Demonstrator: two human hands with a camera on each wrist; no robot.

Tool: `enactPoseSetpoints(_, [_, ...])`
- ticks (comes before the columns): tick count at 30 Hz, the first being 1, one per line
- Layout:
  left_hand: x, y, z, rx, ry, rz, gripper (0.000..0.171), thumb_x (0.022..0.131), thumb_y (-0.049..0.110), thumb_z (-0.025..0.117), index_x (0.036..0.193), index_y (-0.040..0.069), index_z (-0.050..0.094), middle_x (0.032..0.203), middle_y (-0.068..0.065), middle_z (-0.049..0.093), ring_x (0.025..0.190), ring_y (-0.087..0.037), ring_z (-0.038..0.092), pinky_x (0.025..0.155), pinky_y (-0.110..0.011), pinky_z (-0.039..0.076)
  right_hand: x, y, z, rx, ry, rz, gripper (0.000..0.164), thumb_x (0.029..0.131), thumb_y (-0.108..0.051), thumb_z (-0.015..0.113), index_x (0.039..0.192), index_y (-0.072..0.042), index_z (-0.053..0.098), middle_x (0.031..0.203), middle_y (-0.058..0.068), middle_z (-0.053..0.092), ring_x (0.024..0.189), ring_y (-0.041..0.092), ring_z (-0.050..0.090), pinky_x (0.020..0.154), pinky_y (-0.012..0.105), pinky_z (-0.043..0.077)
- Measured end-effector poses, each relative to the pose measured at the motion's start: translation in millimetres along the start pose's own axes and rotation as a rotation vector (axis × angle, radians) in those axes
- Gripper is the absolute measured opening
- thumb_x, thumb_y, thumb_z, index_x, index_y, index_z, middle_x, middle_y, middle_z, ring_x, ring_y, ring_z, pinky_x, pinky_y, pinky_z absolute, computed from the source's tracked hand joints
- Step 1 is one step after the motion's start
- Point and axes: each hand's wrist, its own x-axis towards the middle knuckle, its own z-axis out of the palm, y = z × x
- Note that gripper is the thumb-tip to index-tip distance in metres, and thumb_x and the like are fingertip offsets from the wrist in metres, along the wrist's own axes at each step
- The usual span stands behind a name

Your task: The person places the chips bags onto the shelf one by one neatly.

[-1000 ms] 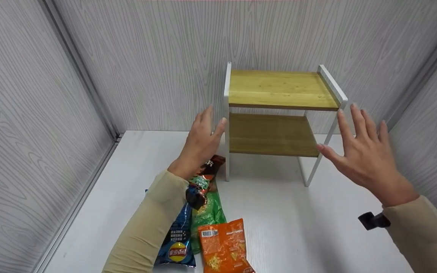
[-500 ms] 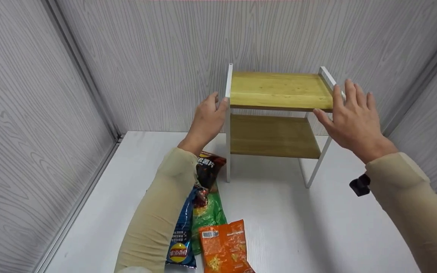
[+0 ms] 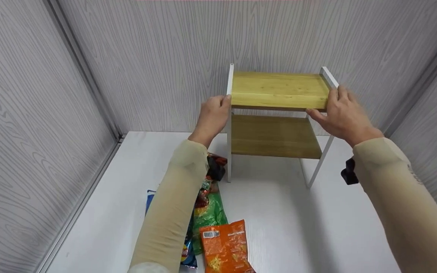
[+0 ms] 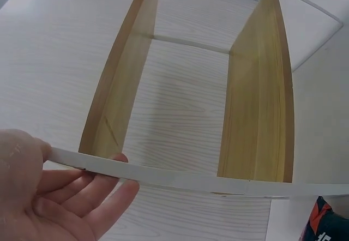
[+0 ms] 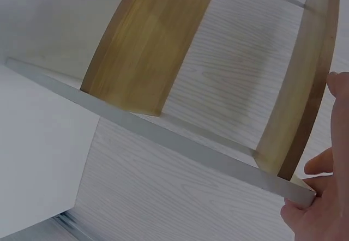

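Observation:
A two-tier shelf (image 3: 279,89) with wooden boards and white side frames stands near the back wall. At its upper left front, my left hand (image 3: 211,117) grips the white side frame; the left wrist view has those fingers (image 4: 112,203) curled round the bar. My right hand (image 3: 345,115) holds the upper right front corner. Its fingers lie over the white rail, and its thumb touches the front edge of the top board. From the right wrist view, the fingers (image 5: 322,167) bend round the frame's end. Both boards are bare.
On the white table (image 3: 271,227), an orange snack bag (image 3: 224,246) lies in front. Beside it are a green bag (image 3: 212,208) and a blue bag (image 3: 190,254), partly under my left sleeve. A dark bag (image 4: 327,224) lies near the shelf's left leg. Wood-grain walls enclose the table.
Both hands have come in from apart and taken hold of the shelf's two sides, the right hand moving left and up, the left hand up and right. The shelf has barely shifted.

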Motion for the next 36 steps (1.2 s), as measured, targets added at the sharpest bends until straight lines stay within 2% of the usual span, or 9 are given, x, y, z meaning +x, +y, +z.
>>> enactPoseSetpoints(5, [-1.7, -3.7, 1.3, -0.002, 0.042, 0.004, 0.043, 0.107, 0.034, 0.041, 0.068, 0.016, 0.039, 0.065, 0.003, 0.033, 0.061, -0.012, 0.032, 0.057, -0.026, 0.029, 1, -1, 9, -0.041, 0.024, 0.009, 0.104, 0.097, -0.064, 0.041, 0.15, 0.018, 0.006, 0.153, 0.04, 0.016, 0.141, 0.054, 0.021, 0.116, 0.064, 0.024])
enactPoseSetpoints(13, [-2.4, -1.0, 2.5, 0.022, 0.045, 0.023, 0.043, 0.107, 0.035, 0.042, 0.068, 0.017, 0.037, 0.065, 0.004, 0.032, 0.061, -0.01, 0.031, 0.056, -0.025, 0.028, 1, 1, 13, -0.043, 0.056, 0.056, 0.105, 0.097, -0.067, 0.038, 0.152, 0.014, 0.0, 0.156, 0.038, 0.012, 0.143, 0.053, 0.021, 0.114, 0.066, 0.026])
enactPoseSetpoints(23, [-4.8, 2.4, -3.5, 0.024, 0.015, -0.014, 0.044, 0.106, 0.037, 0.041, 0.067, 0.017, 0.038, 0.064, 0.004, 0.037, 0.058, -0.01, 0.035, 0.054, -0.024, 0.03, -1, -2, 14, -0.087, 0.088, 0.062, 0.105, 0.096, -0.068, 0.035, 0.152, 0.015, 0.003, 0.153, 0.038, 0.019, 0.138, 0.053, 0.027, 0.11, 0.067, 0.032])
enactPoseSetpoints(33, [-5.8, 4.0, -2.0, 0.026, 0.018, -0.009, 0.044, 0.106, 0.039, 0.042, 0.067, 0.017, 0.04, 0.065, 0.003, 0.04, 0.06, -0.011, 0.038, 0.054, -0.024, 0.032, -11, 4, 15, -0.041, 0.164, 0.03, 0.1, 0.097, -0.063, 0.039, 0.152, 0.014, 0.006, 0.154, 0.039, 0.019, 0.139, 0.054, 0.027, 0.113, 0.065, 0.029])
enactPoseSetpoints(36, [-7.7, 1.9, 0.5, 0.008, 0.022, -0.014, 0.044, 0.106, 0.04, 0.042, 0.071, 0.014, 0.047, 0.066, 0.003, 0.043, 0.062, -0.01, 0.043, 0.054, -0.023, 0.036, -14, 6, 18, -0.033, 0.173, 0.025, 0.099, 0.097, -0.063, 0.039, 0.153, 0.013, 0.007, 0.155, 0.038, 0.019, 0.14, 0.054, 0.027, 0.113, 0.065, 0.028])
